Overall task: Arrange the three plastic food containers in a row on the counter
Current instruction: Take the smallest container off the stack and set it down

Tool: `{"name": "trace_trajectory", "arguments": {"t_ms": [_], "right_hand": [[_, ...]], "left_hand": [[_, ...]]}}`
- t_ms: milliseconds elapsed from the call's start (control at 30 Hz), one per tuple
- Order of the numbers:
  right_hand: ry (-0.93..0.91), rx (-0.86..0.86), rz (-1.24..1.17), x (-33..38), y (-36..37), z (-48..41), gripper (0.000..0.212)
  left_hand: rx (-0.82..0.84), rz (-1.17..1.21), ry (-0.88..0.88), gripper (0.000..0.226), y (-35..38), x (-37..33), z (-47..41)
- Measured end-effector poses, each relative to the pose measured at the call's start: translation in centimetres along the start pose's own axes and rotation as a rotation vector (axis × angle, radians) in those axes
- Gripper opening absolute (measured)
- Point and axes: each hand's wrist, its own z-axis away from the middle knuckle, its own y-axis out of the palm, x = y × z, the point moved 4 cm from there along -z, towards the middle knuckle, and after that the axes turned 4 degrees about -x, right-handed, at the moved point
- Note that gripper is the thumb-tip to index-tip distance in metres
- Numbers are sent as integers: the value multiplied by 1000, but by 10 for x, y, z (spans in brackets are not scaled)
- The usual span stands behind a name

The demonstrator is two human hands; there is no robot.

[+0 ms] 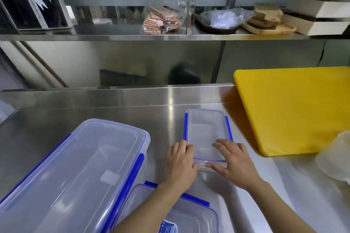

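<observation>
**Steel, clear plastic and a matt yellow board**

The worktop (94, 115) is brushed stainless steel, smooth and softly shiny, as is the shelf (113, 36) above its far edge. The small box (207, 128), the large box (75, 166) and the box at the near edge (191, 219) are clear, glossy plastic with blue clips. The yellow cutting board (295, 108) at the right edge looks like matt plastic. A bag (161, 20) of crinkled clear film sits on the shelf.

Three containers on the counter (113, 115)

The large container (72, 172) lies left, the medium container (193, 219) nearest the person, the small container (207, 134) behind it, both hands at its near end; the cutting board (295, 108) lies right.
</observation>
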Motion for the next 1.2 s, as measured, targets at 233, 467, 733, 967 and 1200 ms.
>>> {"name": "trace_trajectory", "arguments": {"t_ms": [233, 467, 733, 967, 1200], "right_hand": [[10, -49, 47, -34, 10, -45, 79], [94, 66, 62, -68, 24, -78, 105], [230, 169, 174, -61, 16, -67, 110], [197, 24, 14, -20, -13, -55, 55], [186, 296, -471, 47, -30, -26, 45]], "left_hand": [[-41, -14, 105, 29, 21, -4, -44], [217, -5, 128, 67, 48, -7, -65], [406, -57, 71, 80, 46, -7, -61], [375, 160, -100, 67, -24, 3, -33], [362, 241, -212, 66, -81, 20, 34]]}}
